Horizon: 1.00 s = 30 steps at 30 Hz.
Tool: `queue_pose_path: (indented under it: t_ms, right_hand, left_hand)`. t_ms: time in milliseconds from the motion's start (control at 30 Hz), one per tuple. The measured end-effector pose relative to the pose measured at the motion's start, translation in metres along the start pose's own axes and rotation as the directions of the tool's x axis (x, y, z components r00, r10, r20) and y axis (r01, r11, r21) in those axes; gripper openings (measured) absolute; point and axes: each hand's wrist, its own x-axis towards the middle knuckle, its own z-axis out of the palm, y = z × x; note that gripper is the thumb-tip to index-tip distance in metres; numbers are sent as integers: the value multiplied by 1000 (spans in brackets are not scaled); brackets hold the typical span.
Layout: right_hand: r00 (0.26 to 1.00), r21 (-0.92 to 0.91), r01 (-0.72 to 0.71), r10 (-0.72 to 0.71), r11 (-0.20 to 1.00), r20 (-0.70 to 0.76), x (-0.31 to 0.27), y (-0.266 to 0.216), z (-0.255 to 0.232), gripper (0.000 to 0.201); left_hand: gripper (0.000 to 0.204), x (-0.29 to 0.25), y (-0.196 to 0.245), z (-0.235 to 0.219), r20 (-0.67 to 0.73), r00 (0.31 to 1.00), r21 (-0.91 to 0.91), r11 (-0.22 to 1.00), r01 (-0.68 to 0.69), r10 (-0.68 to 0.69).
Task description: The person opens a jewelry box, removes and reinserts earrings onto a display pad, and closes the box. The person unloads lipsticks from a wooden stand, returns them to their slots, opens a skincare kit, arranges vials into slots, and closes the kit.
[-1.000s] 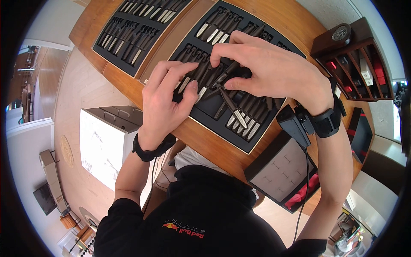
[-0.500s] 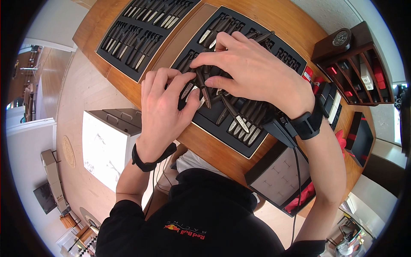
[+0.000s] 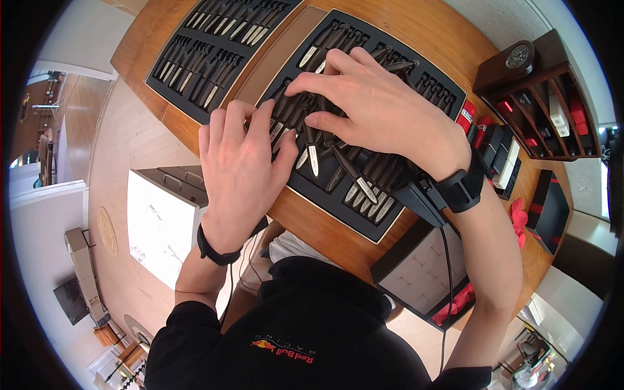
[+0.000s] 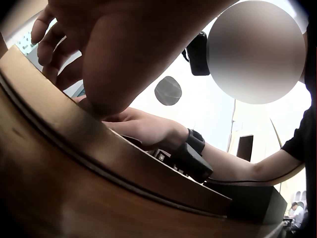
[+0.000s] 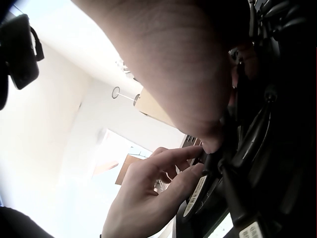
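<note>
A black tray (image 3: 305, 190) holds rows of dark slim tools with pale labelled ends. Over its upper middle, my right hand (image 3: 390, 107) has thumb and forefinger on a dark tool (image 3: 312, 153) that lies askew, its pale end towards me. My left hand (image 3: 240, 172) is at the tray's near-left edge, fingers bent loosely, the tips by the labelled tools. In the right wrist view, the left thumb and forefinger (image 5: 148, 191) come close together at a labelled tool (image 5: 195, 196). Another tool (image 3: 354, 174) lies slanted across the row on the right.
A second filled tray (image 3: 195, 71) lies to the left on the wooden table (image 3: 305, 221). At the right are a dark wooden rack (image 3: 552, 97), small boxes (image 3: 504, 153) and an open black box (image 3: 549, 211). Another box (image 3: 416, 266) stands at the near edge.
My right hand has moved left and down across the tray, and a tool beneath it has swung into view. My left hand has shifted slightly left, its fingers spreading.
</note>
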Motion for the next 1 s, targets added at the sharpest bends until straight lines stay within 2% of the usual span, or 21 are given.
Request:
queue_pose_path:
  t_ms: [67, 233, 367, 433, 600, 767, 1000]
  right_hand:
    - [1000, -12, -12, 12, 1000, 13, 1, -2, 0, 35]
    - [1000, -42, -4, 4, 999, 19, 5, -4, 3, 38]
    - [999, -73, -11, 14, 997, 33, 8, -5, 5, 39]
    - [999, -68, -11, 14, 998, 41, 8, -4, 4, 40]
    - [999, -21, 41, -42, 999, -31, 8, 2, 6, 46]
    - [1000, -22, 26, -25, 999, 12, 8, 2, 4, 46]
    - [997, -50, -22, 26, 998, 71, 10, -2, 3, 46]
  left_hand:
    - [40, 0, 2, 0, 15, 1000, 24, 1000, 11, -11]
    - [39, 0, -1, 5, 14, 997, -84, 993, 80, -79]
    - [38, -1, -5, 6, 23, 996, -145, 985, 93, -91]
    - [36, -4, -7, 9, -18, 997, -183, 980, 77, -82]
    - [34, -5, -10, 15, -53, 997, -191, 981, 42, -53]
    - [34, -3, -5, 12, -13, 996, -226, 971, 80, -86]
    - [33, 2, 1, 8, 23, 994, -175, 979, 108, -106]
